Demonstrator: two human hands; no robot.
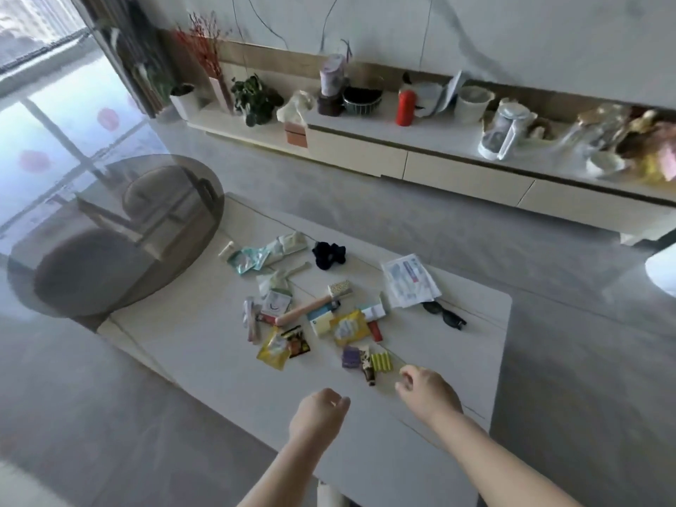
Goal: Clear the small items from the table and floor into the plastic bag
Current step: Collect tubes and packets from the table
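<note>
Two bare forearms reach into view from the bottom edge, with no sleeve, cuff, watch, ring or glove showing anywhere along them, each ending in an uncovered grip: the left hand (317, 411) and the right hand (426, 391).

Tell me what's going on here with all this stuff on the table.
A person stands over a white rectangular table scattered with small items: yellow foil sachets, a wooden-handled brush, a dark blue fabric scrunchie, black sunglasses and a clear plastic packet. Both hands hover near the table's front edge, loosely curled and holding nothing; the right hand is nearest a strip of small yellow-green tubes, the left hand beside it. Nothing looks picked up yet.
</note>
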